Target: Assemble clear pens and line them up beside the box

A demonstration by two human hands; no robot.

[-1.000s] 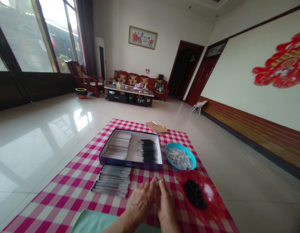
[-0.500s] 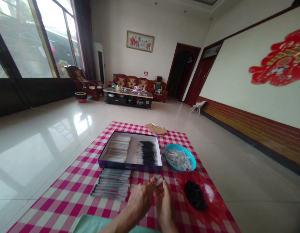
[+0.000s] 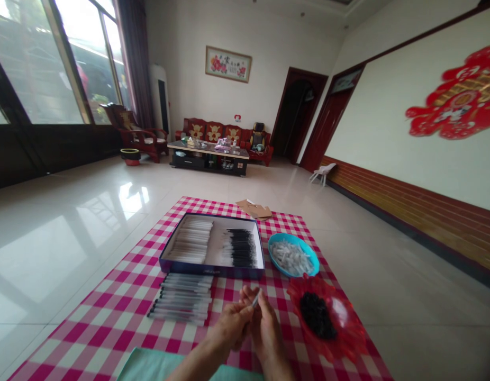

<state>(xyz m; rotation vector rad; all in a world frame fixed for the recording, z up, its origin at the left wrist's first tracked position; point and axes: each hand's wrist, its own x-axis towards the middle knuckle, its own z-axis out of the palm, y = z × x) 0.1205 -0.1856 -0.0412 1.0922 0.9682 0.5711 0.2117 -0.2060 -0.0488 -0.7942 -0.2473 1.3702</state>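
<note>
My left hand point(image 3: 232, 321) and my right hand point(image 3: 268, 324) meet over the checked cloth, below the box. Between them is a slim whitish pen point(image 3: 256, 300); only a short length shows, and the fingers hide the rest. The left fingers are closed round its lower part. My right thumb and fingers pinch it nearer its tip. Left of the hands, finished-looking pens point(image 3: 183, 299) with clear barrels and dark ends lie in a row. Right of them, a red fluted bowl point(image 3: 350, 338) holds small black pieces point(image 3: 318, 316).
A shallow blue box point(image 3: 213, 272) holds white tubes point(image 3: 191, 241) and black refills point(image 3: 243, 248). A turquoise bowl point(image 3: 313, 254) contains clear caps point(image 3: 290, 256). Brown cardboard point(image 3: 255, 209) lies at the far edge, green cloth point(image 3: 150, 365) at the near edge.
The whitish pen has tilted more upright between my hands, and less of it shows. My left hand has turned slightly. The view has shifted a little; the containers stay put.
</note>
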